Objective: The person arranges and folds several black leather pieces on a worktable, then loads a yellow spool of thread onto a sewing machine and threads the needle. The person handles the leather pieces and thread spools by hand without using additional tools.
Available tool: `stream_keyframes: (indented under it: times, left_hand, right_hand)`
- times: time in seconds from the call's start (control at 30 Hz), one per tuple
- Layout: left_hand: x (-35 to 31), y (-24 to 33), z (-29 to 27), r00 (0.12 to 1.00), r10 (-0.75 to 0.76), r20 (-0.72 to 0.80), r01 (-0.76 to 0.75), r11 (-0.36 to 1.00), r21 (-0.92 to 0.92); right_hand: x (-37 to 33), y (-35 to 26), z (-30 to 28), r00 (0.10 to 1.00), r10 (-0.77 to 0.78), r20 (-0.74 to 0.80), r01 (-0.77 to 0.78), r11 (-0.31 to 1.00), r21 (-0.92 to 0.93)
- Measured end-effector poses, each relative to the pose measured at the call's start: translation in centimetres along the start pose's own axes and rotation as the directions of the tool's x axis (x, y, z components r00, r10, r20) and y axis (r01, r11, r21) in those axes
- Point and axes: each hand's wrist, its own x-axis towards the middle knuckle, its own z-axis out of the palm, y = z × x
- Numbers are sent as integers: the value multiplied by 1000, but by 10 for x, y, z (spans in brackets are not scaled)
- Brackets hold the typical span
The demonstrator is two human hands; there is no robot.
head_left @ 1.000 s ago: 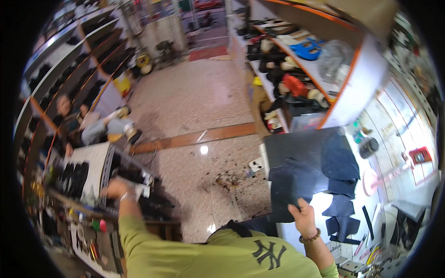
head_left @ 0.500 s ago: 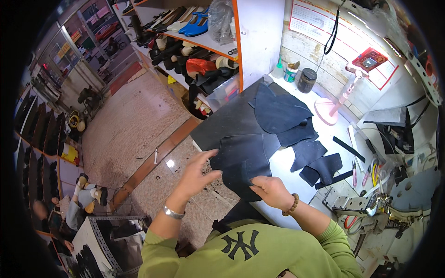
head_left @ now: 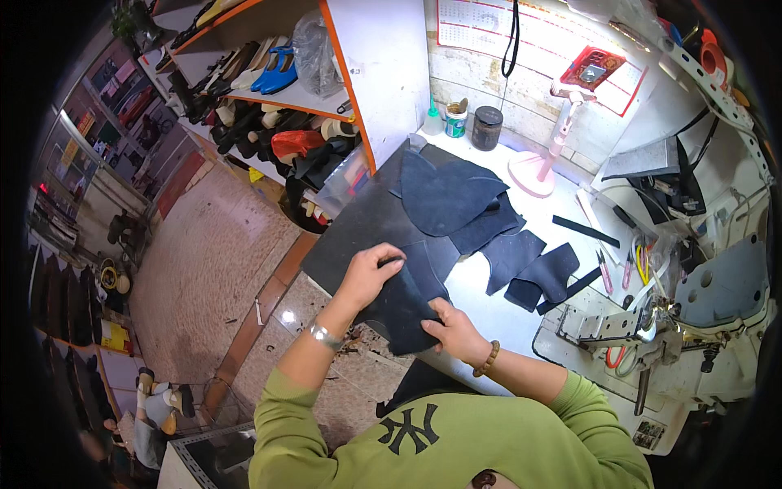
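Two hands (head_left: 463, 334), left (head_left: 366, 277) now pinching black piece (head_left: 405, 311)

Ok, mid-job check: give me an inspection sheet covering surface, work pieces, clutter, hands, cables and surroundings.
Surface: white table, a black sheet over its left part.
Job's things: dark piece in both hands; other cut pieces to its right and beyond, some overlapping.
Clutter: bottle, can and jar by the wall; pink stand; pink-handled tool at right.
Hands: left hand grips the piece's upper-left edge; right hand pinches its right edge.
Cables: black cord hanging before the wall.
Surroundings: shoe shelf beyond the table; grey machine at right; scraps on the floor; another person at lower left, partly visible.
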Motion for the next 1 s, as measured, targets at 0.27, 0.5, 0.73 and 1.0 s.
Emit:
stream_keyframes:
  times: [0.27, 0.5, 0.73, 1.0]
  left_hand:
    - [60, -15, 34, 989, 147, 8, -130, 849, 512]
    - [66, -18, 40, 996, 52, -76, 0, 823, 568]
    - [60, -24, 40, 997, 73, -25, -39, 757, 652]
    - [54, -3, 31, 990, -21, 143, 15, 999, 38]
  right_hand:
    - [5, 17, -7, 964, 89, -251, -85, 996, 29]
    - [11, 28, -20, 951, 245, -190, -217, 964, 154]
    - [21, 30, -30, 958, 250, -138, -236, 965, 111]
    - [11, 26, -43, 966, -131, -224, 0, 863, -505]
